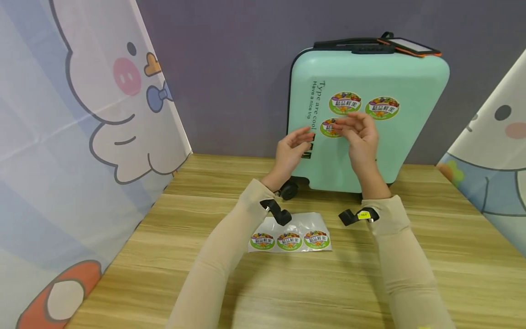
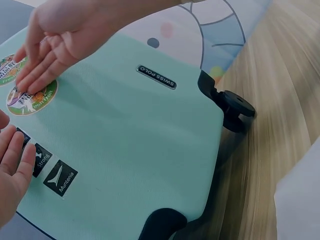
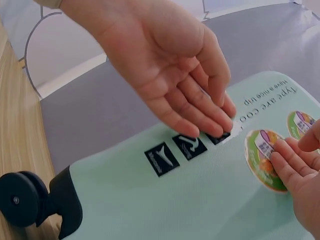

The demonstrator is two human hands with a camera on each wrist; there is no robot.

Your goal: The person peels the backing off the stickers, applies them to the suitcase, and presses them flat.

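A mint-green suitcase (image 1: pixel 411 91) stands upright on the wooden table, printed with lettering on its left side. Three oval fruit stickers are on its front: an upper-left one (image 1: pixel 345 103), an upper-right one (image 1: pixel 382 108) and a lower one (image 3: pixel 257 152). My right hand (image 1: pixel 362 139) rests its extended fingertips on the lower sticker, partly covering it. Beside the suitcase's left edge, near the small black printed labels (image 2: pixel 60 177), my left hand (image 1: pixel 289 157) hangs with fingers loosely bent and nothing held.
A sticker sheet (image 1: pixel 302 224) lies on the table (image 1: pixel 312 292) between my forearms, with three oval stickers along its front edge. A dark tablet-like device (image 1: pixel 411 45) with an orange edge rests on top of the suitcase. Cartoon-printed cloths (image 1: pixel 98 151) hang at both sides.
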